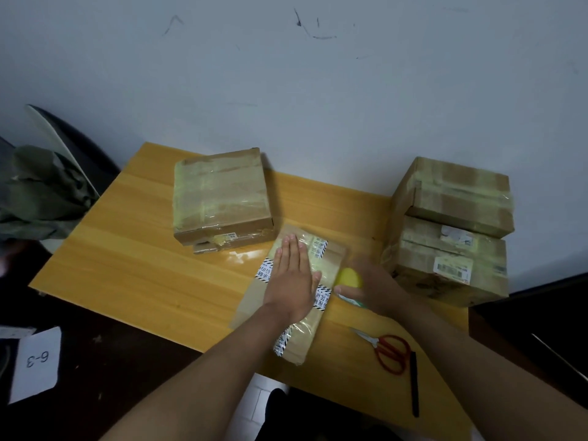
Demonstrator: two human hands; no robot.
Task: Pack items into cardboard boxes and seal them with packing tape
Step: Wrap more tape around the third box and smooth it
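1. The left hand point(294, 275) lies flat, fingers straight, pressing on the top of the box point(296, 291) in the middle of the surface point(133, 272).
2. The right hand point(372, 288) is curled round a yellow tape roll point(349, 277), held just beside the box's right edge. It is smeared by motion, so the exact grip is hard to read.
3. The step looks like sealing: clear tape already shines along the box's length, and printed striped tape crosses it in bands.
4. The next move probably calls for the left hand to hold the box steady while the roll draws tape across or round the side, then for a cut. The scissors point(386, 350) lie near the right forearm, with a black pen point(413, 383) beside them.
5. A taped box point(222, 198) sits behind, near the wall; two stacked boxes point(451, 230) stand to the right, all seemingly sealed already.
6. Off the surface to the left are a green cloth point(44, 192) and a card marked 6-3 point(36, 364).
7. Hard to make out:
   - whether a strip of tape runs from the roll to the box;
   - the box's contents;
   - its underside;
   - the label print.
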